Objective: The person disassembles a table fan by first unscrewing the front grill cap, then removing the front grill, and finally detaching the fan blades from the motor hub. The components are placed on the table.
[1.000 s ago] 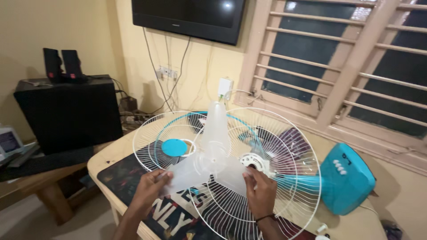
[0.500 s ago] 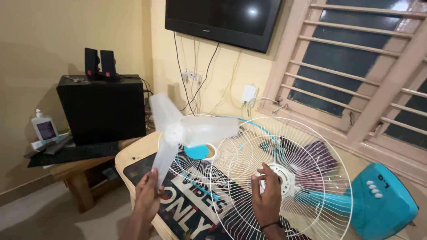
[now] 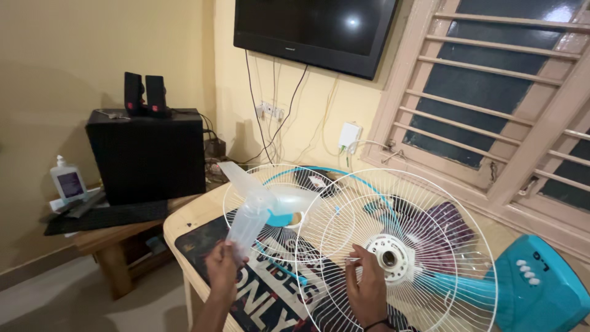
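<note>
The left hand (image 3: 222, 270) is pinching one blade tip of the clear fan blade (image 3: 261, 200), its grip clamped on it, holding it over the front grille (image 3: 246, 187) lying on the bench (image 3: 184, 224). The right hand (image 3: 367, 290) is resting on the rear grille (image 3: 430, 203), fingers closed around its wires, beside the hub (image 3: 388, 258).

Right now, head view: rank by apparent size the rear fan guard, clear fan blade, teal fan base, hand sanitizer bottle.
1. rear fan guard
2. teal fan base, partly cropped, probably smaller than the guard
3. clear fan blade, near the camera, so unsure against the base
4. hand sanitizer bottle
</note>
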